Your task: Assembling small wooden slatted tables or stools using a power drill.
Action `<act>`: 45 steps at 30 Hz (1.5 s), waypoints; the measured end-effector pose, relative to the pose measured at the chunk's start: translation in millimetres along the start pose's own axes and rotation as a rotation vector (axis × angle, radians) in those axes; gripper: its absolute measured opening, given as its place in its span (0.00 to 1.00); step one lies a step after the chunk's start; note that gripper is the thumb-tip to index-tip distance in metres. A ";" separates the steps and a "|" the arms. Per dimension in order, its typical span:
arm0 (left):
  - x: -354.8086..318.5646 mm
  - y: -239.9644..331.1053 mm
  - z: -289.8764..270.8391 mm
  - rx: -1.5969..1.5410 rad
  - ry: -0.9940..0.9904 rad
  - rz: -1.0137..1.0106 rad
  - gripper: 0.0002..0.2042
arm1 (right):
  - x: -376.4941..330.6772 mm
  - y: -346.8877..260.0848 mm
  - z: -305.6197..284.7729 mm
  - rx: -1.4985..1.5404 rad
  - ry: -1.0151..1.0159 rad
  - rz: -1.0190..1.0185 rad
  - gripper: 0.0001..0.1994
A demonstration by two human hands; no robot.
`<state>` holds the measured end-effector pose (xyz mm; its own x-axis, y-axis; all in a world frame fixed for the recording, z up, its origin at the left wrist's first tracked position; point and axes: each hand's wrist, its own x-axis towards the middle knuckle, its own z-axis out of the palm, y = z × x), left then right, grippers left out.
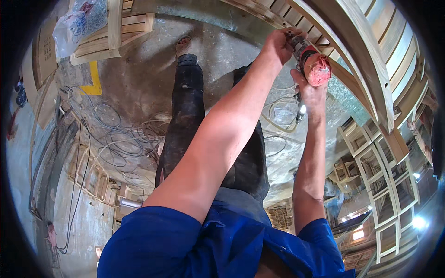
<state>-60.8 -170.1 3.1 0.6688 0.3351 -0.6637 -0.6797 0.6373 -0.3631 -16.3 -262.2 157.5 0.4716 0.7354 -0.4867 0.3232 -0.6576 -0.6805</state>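
The blue shirt (222, 245) fills my near view, and beyond it my right hand (313, 92) grips the red drill (317, 69) beside the slatted wooden frame (362, 46), my left hand (279, 42) curled at the drill's nose, grip unclear; the frame looks largely assembled, remaining drilling I cannot judge.

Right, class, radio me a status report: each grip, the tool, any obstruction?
Right grip holds the red-and-black drill. Left grip at its front end, tip hidden. Slatted wooden frame close alongside; loose cables on floor below.
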 end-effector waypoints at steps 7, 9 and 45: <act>25.7 22.2 -4.1 0.165 0.077 0.087 0.09 | 25.8 -24.2 8.4 0.083 -0.087 0.240 0.11; 24.5 26.5 0.5 0.177 0.227 0.055 0.09 | 40.9 -19.5 2.0 0.058 -0.156 0.295 0.12; -259.1 662.5 98.9 2.407 0.989 0.797 0.27 | 60.1 -58.0 13.2 0.132 -0.113 0.499 0.10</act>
<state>-654.6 233.9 -0.8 -0.0040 0.9045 -0.4264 0.9502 0.1363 0.2802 -17.5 -177.7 160.5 0.4479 0.3562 -0.8200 -0.0271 -0.9114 -0.4107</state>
